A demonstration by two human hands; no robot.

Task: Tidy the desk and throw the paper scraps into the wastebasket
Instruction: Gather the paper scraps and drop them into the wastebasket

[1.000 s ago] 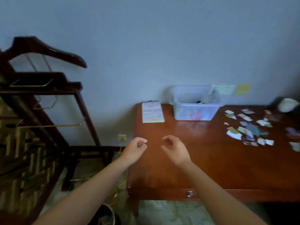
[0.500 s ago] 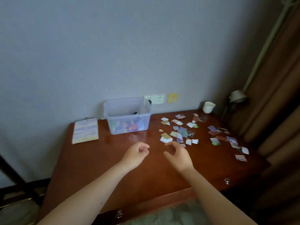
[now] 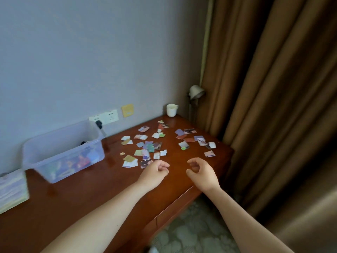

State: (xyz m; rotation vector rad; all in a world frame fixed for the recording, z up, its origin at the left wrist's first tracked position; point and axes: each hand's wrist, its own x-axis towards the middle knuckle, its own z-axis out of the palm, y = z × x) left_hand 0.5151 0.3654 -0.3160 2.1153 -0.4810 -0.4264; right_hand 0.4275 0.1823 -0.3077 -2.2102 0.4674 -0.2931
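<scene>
Several coloured paper scraps [image 3: 151, 146] lie scattered over the right part of the reddish wooden desk [image 3: 91, 194]. A second loose group of scraps [image 3: 193, 138] lies nearer the desk's right edge. My left hand [image 3: 155, 173] hovers just in front of the nearest scraps, fingers loosely curled and holding nothing. My right hand [image 3: 202, 173] floats beside it over the desk's front right, fingers relaxed and curved, also empty. No wastebasket is in view.
A clear plastic bin [image 3: 62, 152] with colourful items stands at the back left. A notebook [image 3: 11, 190] lies at the far left. A white cup [image 3: 172, 110] and a small lamp [image 3: 196, 92] stand in the back right corner beside brown curtains [image 3: 273, 106]. Wall sockets [image 3: 104, 116] sit behind the bin.
The view has swung right, from the desk's left end and a wooden rack to the scraps and curtains. Both hands stayed raised and empty, now close to the scraps.
</scene>
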